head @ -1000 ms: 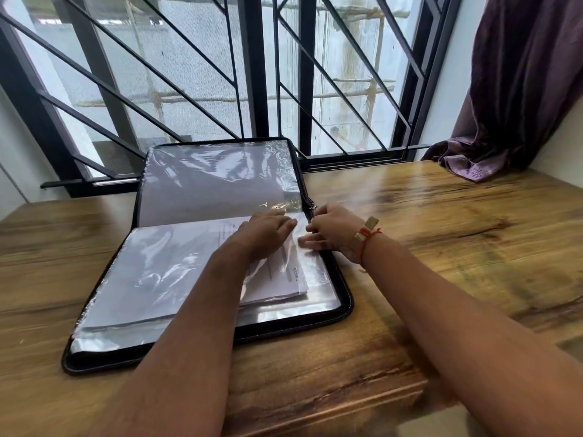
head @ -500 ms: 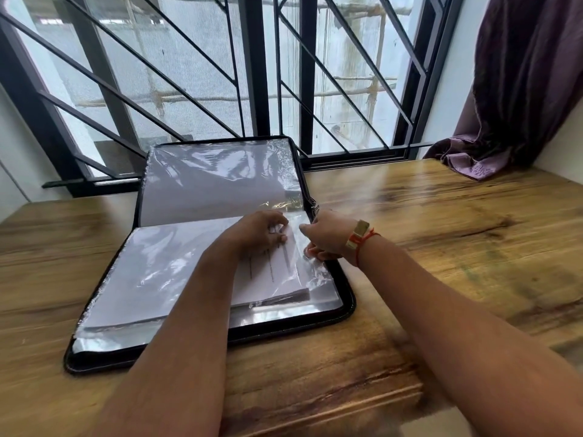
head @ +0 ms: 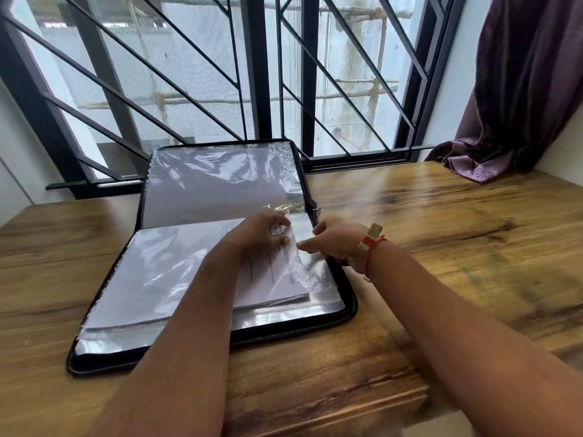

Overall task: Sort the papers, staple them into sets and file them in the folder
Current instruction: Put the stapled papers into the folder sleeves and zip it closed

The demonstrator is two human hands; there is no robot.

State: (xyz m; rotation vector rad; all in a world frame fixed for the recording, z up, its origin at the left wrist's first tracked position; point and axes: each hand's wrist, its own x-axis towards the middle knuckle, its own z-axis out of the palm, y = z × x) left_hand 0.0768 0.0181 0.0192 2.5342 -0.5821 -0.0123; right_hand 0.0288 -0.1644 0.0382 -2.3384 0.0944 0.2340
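Note:
A black zip folder (head: 350, 310) lies open on the wooden table, its clear plastic sleeves spread flat and one sleeve leaf standing up at the back. A set of printed papers (head: 268, 279) sits partly inside the near sleeve (head: 157, 279). My left hand (head: 262, 234) rests on the papers near their top right corner with fingers curled. My right hand (head: 334, 244) is at the folder's right edge and pinches the open edge of the plastic sleeve, lifting it a little.
The wooden table (head: 441, 247) stretches to the right and front of the folder. A barred window (head: 252, 89) runs along the back edge. A purple curtain (head: 520, 105) hangs at the far right, its hem on the table.
The papers have slid further left into the sleeve. My left hand has curled on them, and my right hand has raised the sleeve's edge.

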